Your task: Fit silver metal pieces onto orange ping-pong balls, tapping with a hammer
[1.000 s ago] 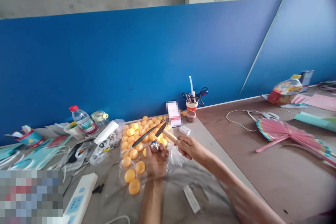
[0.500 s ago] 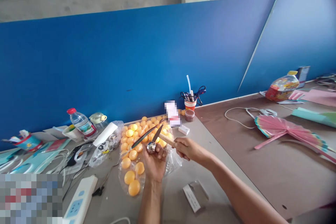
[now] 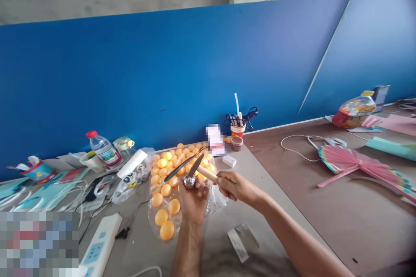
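Near edge, L: power strip (image 3: 101,241), white, flat on grey worktop (image 3: 251,175). Near ctr-R: small packet w/ white label (image 3: 238,246), lying below R forearm.

L hand (image 3: 195,205), qty 1: palm up, thumb & fingers curled round shiny ball. Shiny ball (image 3: 189,183), qty 1: sits up in L hand, top side bare, held off worktop. R hand (image 3: 232,185), qty 1: closed on wooden handle of hammer. Hammer (image 3: 196,164), qty 1: dark head slants down to ball's upper side; whether it touches, can't tell.

Handling notes (judgement): short, light taps prob. best, as a palm gives under a blow. Fingertips low, clear of head; thumb ditto. Turn ball a little betw. taps for an even surface. Head face sq. to ball, else it may glance off twd fingers. Wrist action shd. do; R grip firm, not tight.

Beyond hands: orange balls (image 3: 166,190), many, in/on clear plastic bag, just behind & L of L hand; best kept out of the swing. Small white box (image 3: 229,161), R of bag. Farther: round tub (image 3: 236,143), lidded; cup (image 3: 238,130) w/ pens & cable. Rear: blue partition (image 3: 156,73), full width.
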Available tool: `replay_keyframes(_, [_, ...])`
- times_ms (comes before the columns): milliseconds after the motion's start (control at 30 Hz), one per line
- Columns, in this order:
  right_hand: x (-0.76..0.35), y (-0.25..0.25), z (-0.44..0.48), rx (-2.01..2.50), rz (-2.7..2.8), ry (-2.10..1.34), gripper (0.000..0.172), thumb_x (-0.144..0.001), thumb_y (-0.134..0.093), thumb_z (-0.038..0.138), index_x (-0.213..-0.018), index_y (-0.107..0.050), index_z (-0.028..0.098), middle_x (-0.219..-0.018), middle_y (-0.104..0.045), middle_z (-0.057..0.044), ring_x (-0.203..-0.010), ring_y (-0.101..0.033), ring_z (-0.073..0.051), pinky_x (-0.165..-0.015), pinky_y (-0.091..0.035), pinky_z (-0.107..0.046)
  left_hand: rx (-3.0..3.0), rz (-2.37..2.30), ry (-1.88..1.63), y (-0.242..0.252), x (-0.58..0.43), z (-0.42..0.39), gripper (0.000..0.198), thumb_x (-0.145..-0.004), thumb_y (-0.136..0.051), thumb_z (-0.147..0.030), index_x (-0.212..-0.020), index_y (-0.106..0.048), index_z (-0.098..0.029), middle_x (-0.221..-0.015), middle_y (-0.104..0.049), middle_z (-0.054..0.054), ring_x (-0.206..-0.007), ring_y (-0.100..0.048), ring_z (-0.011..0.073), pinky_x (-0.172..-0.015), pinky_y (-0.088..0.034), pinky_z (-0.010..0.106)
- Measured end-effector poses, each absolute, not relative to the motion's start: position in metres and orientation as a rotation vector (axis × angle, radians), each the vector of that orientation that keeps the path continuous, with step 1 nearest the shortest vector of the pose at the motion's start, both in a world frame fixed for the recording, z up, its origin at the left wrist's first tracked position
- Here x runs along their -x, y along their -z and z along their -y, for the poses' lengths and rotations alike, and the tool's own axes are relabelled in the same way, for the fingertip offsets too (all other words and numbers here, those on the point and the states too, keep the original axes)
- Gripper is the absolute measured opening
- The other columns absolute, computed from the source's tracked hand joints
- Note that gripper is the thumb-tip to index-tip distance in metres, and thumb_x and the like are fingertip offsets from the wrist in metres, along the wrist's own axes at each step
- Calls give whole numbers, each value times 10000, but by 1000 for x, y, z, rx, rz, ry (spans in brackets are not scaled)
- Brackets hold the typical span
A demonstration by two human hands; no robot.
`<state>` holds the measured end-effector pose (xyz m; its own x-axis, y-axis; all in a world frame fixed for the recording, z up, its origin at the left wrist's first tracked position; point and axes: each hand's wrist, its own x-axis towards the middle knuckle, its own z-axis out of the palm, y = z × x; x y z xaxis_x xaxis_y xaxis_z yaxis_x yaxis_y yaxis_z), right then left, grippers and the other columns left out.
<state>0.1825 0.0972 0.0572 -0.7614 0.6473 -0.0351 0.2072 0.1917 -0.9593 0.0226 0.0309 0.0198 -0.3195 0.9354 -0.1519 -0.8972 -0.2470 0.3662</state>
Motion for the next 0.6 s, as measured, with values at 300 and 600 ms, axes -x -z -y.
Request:
replay_keyframes(300, [-177,-41,-106,791,1955,-1568,304,-943,-446,438,-749,-478,206,-569,-488,49,-415,-392,-74,-437,-318,-224,-145,-406,-1855,-12,-21,-32,437,-949,-528,-500,-652,-539,-180,-588,-456,-32,-438,-365,70,-489,-395,226])
replay_keyframes(600, [-174,-3,-137,1090,2041,-1027,300,-917,-471,366,-652,-466,224,-598,-544,-10,-535,-494,-150,-551,-372,-283,29,-331,-1895,-13,-19,-33,400,-960,-520,-415,-668,-604,-155,-685,-556,20,-526,-468,86,-567,-467,245])
